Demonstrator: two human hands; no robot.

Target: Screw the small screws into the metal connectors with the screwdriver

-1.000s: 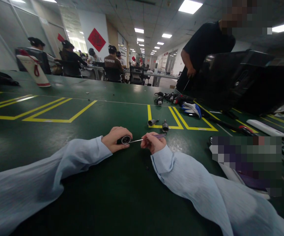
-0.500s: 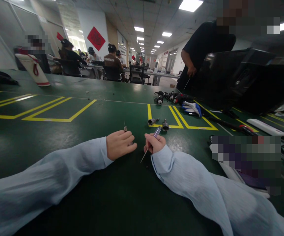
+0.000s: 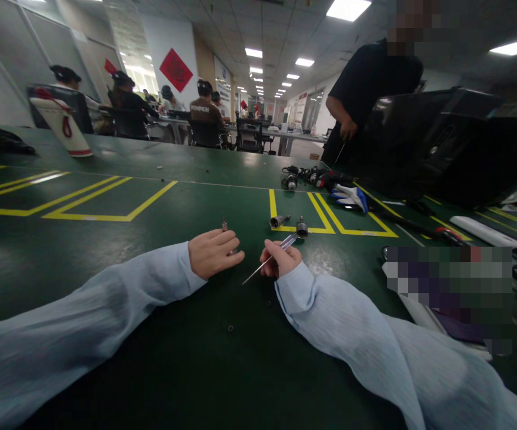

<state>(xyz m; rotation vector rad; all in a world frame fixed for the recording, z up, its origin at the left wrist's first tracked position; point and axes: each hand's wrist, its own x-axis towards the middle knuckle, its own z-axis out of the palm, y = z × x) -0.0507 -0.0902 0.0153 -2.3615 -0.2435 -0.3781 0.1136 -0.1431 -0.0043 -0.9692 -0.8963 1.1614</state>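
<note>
My left hand (image 3: 215, 253) is closed, palm down, around a small metal part (image 3: 224, 225); only its thin upper end shows above the fingers, the rest is hidden. In my right hand (image 3: 280, 259) a thin screwdriver (image 3: 258, 271) with a clear purplish handle is gripped between thumb and fingers, its shaft slanting down to the left. The screwdriver's tip is apart from the left hand. A tiny dark ring (image 3: 230, 328) lies on the green table, with another small dark piece (image 3: 268, 303) below the right hand. Beyond the right hand are two metal cylindrical parts (image 3: 302, 227).
Black cables and fittings (image 3: 291, 181) lie farther back, beside a blue-and-white glove (image 3: 350, 198). A large black case (image 3: 446, 137) stands at the right, near a person in black (image 3: 375, 83). A white cup (image 3: 64, 126) is at the far left.
My left hand has shifted slightly left and up. The screwdriver has tilted flatter, its tip swinging left and up. The tiny dark ring now shows on the table below the hands.
</note>
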